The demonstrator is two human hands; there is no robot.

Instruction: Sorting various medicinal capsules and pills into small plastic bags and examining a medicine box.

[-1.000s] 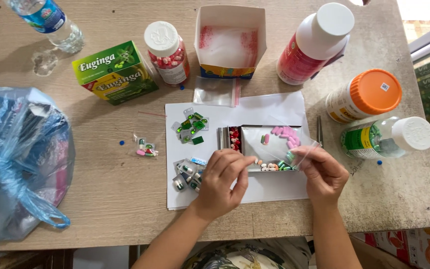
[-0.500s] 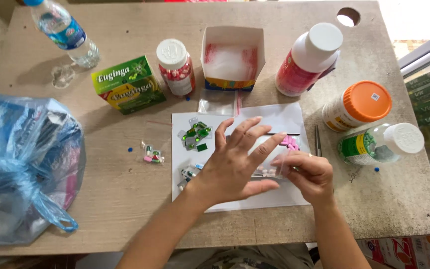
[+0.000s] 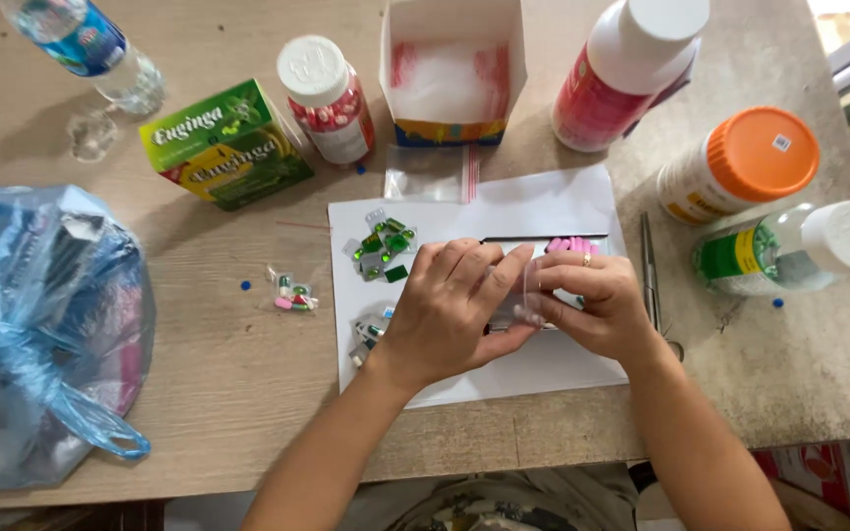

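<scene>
My left hand point(image 3: 455, 310) and my right hand point(image 3: 587, 300) meet over a white sheet of paper point(image 3: 553, 202) on the table. Both pinch a small clear plastic bag point(image 3: 521, 295) held between them. Under the hands lies a shallow pill tray point(image 3: 568, 242) with pink pills showing at its top edge; most of it is hidden. Green blister pieces point(image 3: 386, 244) lie on the paper left of the hands, and more cut foil pieces point(image 3: 366, 334) sit by my left wrist.
An open white box point(image 3: 453, 69), an empty zip bag point(image 3: 430, 175), a green carton point(image 3: 226, 146), several pill bottles point(image 3: 327, 98) point(image 3: 632, 69) point(image 3: 740, 162) point(image 3: 799, 246), a water bottle point(image 3: 86, 49), tweezers point(image 3: 649, 275), a small filled pill bag point(image 3: 292, 293) and a blue plastic bag point(image 3: 31, 334) surround the paper.
My left hand, spread open over the tray half a second ago, has closed onto the small clear bag with my right hand. The camera has moved closer.
</scene>
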